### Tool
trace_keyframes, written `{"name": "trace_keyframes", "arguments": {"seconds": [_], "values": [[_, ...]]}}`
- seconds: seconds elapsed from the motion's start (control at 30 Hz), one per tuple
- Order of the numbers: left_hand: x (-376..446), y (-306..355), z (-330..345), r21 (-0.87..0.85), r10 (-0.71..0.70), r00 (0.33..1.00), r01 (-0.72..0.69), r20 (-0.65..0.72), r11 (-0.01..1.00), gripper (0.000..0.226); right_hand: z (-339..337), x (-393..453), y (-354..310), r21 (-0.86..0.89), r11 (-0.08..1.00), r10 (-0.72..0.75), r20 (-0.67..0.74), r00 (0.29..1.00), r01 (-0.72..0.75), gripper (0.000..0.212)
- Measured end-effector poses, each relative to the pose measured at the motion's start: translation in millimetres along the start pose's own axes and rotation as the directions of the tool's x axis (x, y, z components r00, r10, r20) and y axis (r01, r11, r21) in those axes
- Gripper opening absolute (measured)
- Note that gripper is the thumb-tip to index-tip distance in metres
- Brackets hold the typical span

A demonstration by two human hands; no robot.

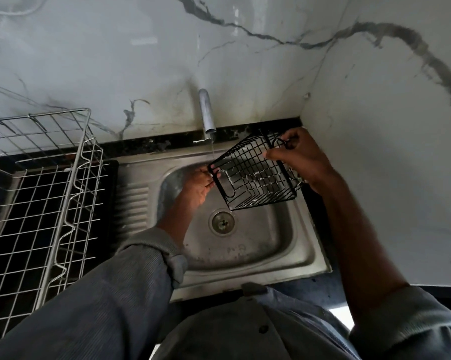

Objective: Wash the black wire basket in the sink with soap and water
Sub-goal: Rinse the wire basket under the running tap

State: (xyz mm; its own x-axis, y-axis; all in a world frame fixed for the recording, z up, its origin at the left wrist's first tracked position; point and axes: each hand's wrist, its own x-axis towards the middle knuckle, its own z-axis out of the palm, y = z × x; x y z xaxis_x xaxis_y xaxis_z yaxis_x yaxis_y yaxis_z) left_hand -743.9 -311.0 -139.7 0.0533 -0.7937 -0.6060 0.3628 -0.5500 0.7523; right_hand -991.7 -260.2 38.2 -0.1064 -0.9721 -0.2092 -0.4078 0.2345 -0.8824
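- Head view, far left: a silver wire dish rack (45, 193) stands on the dark counter (110, 152), just beside the sink's ribbed draining board (134, 203). Nothing shows inside it.
- The left arm, in a grey ribbed sleeve (131, 279) pushed up to the wrist, reaches across the steel sink (258, 258) toward the basin's back-left corner.
- The left hand (197, 189) is low in the basin, its fingers curled closed on the lower-left edge of the black wire basket (255, 175).
- Between the hands, a grey tap spout (207, 113) comes out of the marbled wall (115, 61). A thin stream of water (212, 146) falls from it and meets the basket near its upper-left corner.
- The black wire basket is held in the air above the basin, tilted, with its open side turned toward the camera. White streaks, suds or water, cling to its inner wires.
- The round drain (223, 221) lies below the basket, uncovered, in the basin floor.
- The right hand (301, 157) grips the basket's upper-right rim, fingers pinched tight round the wire, thumb on the near side.
- The right forearm is bare; its sleeve (411, 320) is rolled back near the elbow at the lower right.
- Far right, a second marbled wall (388, 152) meets the first in the corner behind the sink.
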Motion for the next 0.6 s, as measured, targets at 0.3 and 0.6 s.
{"name": "trace_keyframes", "arguments": {"seconds": [0.3,0.6], "values": [[-17,20,-12,-0.039,0.049,0.998,-0.051,-0.035,0.998,0.034,2,1,-2,-0.069,0.997,-0.008,0.116,0.993,0.017,0.067],[-23,16,-26,-0.038,0.089,0.993,-0.092,-0.074,0.995,0.030,5,0,8,0.002,1.000,0.024,0.148,0.989,-0.025,0.068]]}}
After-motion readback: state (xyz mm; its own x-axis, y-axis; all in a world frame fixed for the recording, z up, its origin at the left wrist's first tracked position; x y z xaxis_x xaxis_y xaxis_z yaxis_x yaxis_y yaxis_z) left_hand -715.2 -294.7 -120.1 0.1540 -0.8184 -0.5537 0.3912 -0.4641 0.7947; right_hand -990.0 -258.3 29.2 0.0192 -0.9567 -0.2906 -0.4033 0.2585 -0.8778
